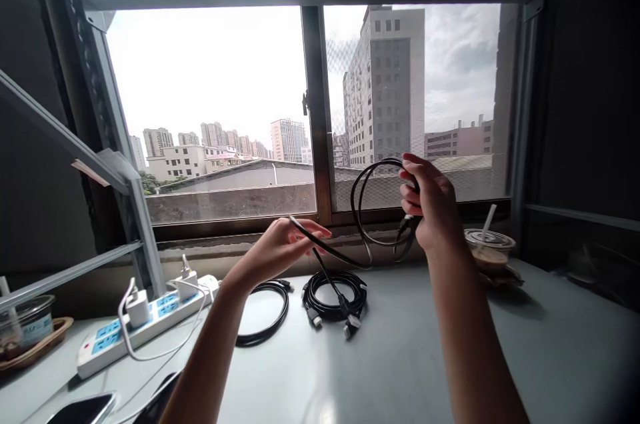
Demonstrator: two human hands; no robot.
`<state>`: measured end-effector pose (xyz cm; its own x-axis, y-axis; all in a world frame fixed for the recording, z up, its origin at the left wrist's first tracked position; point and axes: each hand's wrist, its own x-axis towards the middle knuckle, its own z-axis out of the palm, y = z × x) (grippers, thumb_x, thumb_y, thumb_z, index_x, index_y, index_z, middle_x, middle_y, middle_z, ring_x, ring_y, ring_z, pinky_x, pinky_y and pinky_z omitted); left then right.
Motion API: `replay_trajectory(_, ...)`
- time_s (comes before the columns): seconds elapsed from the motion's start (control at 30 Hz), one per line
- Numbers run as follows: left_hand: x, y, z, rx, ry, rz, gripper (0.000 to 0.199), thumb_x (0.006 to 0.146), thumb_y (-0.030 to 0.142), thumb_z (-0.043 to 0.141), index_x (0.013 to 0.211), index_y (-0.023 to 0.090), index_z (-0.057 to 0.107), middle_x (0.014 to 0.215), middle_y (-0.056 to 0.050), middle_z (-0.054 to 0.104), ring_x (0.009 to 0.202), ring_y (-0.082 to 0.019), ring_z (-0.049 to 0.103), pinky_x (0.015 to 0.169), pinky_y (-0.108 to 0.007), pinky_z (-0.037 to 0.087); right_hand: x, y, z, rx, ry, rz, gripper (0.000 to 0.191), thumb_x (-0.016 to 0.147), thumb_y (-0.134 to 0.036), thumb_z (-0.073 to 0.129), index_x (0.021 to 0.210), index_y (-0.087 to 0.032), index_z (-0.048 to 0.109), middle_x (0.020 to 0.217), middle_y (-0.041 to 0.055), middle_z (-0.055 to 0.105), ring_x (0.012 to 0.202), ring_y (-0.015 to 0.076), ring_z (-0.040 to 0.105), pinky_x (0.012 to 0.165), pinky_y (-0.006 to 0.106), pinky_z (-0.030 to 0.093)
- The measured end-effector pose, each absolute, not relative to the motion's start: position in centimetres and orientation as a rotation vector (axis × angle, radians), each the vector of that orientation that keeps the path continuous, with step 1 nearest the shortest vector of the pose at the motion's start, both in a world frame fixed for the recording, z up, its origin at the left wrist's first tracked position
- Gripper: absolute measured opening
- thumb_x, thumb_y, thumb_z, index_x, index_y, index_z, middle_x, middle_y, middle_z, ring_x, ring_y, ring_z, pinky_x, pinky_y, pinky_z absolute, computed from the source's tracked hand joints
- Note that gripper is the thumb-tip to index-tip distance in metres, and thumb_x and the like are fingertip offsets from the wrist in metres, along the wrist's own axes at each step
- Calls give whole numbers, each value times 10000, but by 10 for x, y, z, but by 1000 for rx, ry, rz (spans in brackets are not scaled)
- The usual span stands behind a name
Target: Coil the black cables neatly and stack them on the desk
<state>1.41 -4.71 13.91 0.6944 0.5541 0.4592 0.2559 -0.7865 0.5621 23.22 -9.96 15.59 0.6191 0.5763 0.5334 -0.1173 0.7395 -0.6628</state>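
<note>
Cable (353,201) hangs above far desk (400,344), apparently mid-coiling: right hand (433,201) grips gathered loops, left hand (280,244) pinches a trailing length. Next loop calls for feeding slack rightward, right fingers staying closed.

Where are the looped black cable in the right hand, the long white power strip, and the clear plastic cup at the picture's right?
Looped black cable (390,161), head view: top of its loop.
White power strip (167,309), head view: a blue socket.
Clear plastic cup (492,256), head view: front wall.
</note>
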Motion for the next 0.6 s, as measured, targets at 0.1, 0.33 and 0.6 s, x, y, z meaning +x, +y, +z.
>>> replay_trajectory(0.1,8,-44,139,2400,705,875,541,821,458,528,1284,180,501,916,-71,701,849,-195,646,740,-288,487,232,-107,158,-652,-859,385,234,683,-306,606,871,-167,615,657,-39,496,382,-13,218,324,138,116)
replay_trajectory(0.33,12,-58,144,2583,1642,855,709,851,641,209,639,176,700,661,-105,668,728,-287,638,879,-468,399,219,-122,156,-838,-1094,92,198,735,-313,607,849,-153,633,622,-30,515,413,6,316,376,150,226)
replay_trajectory(0.6,19,-51,137,2643,1504,1278,982,696,766,433,1439,161,219,1263,-197,524,1168,-379,488,974,-586,301,200,-126,156,-861,-1365,88,214,781,-334,576,876,-155,644,613,-28,523,551,45,456,516,174,353)
